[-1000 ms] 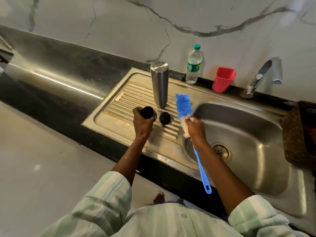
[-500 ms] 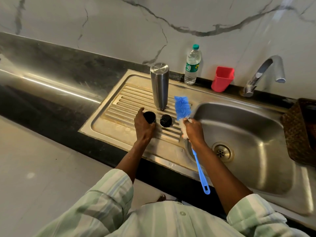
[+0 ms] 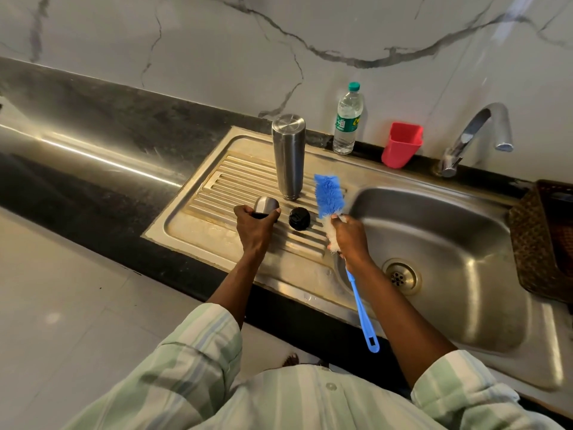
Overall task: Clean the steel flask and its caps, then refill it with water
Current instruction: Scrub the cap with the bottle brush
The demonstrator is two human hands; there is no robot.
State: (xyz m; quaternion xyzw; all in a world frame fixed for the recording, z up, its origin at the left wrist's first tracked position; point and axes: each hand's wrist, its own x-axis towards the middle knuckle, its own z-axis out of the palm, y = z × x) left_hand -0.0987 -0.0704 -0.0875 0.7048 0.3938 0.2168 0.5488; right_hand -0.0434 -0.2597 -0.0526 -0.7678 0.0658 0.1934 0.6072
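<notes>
Since a second ago the left hand [image 3: 255, 226] has flipped the steel cap [image 3: 265, 205] dome-up, fingers clamped round it over the drainboard [image 3: 198, 225]; right hand [image 3: 348, 235] stays closed on the blue bottle brush [image 3: 329, 193]. Head view: steel flask [image 3: 288, 159] stands inverted on the drainboard, black inner cap [image 3: 299, 218] just in front, both apparently scrubbed. Cap cleaning looks about done; next, I'd guess, park cap and brush, right the flask and refill it.

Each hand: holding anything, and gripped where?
Left hand grips the steel outer cap by its dark rim. Right hand holds the bottle brush around its white bristles, not the handle.
</notes>
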